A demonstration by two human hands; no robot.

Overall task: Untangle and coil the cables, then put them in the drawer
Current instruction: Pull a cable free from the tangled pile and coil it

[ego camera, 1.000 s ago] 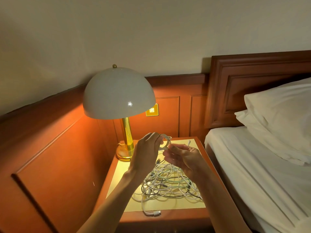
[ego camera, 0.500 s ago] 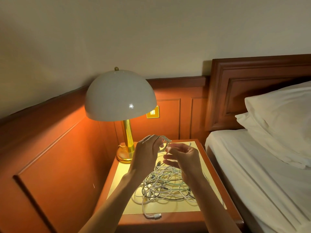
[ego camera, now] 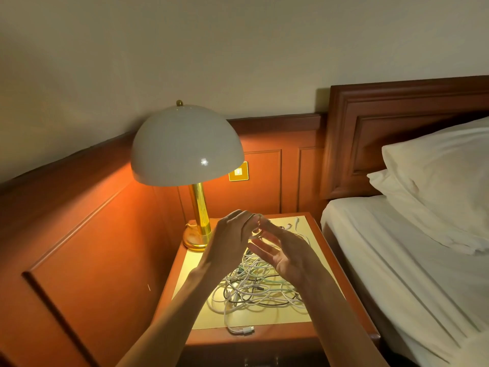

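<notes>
A tangled pile of white, dark and pale green cables lies on the yellow top of the nightstand. My left hand is raised over the pile and pinches a small coil of white cable at its fingertips. My right hand is beside it, palm turned toward the left hand, fingers straight and spread, with nothing gripped. One white connector end hangs over the front of the top. More white cable ends lie at the back. No drawer front shows clearly below the nightstand edge.
A brass lamp with a white dome shade stands at the nightstand's back left. Wooden wall panelling closes in the left side. A bed with white sheets and pillows lies close on the right. A brass wall switch is behind the lamp.
My right hand has let go of the cable and opened, its palm now turned up toward the left hand. The left hand still holds the small coil. The view tilted slightly down.
</notes>
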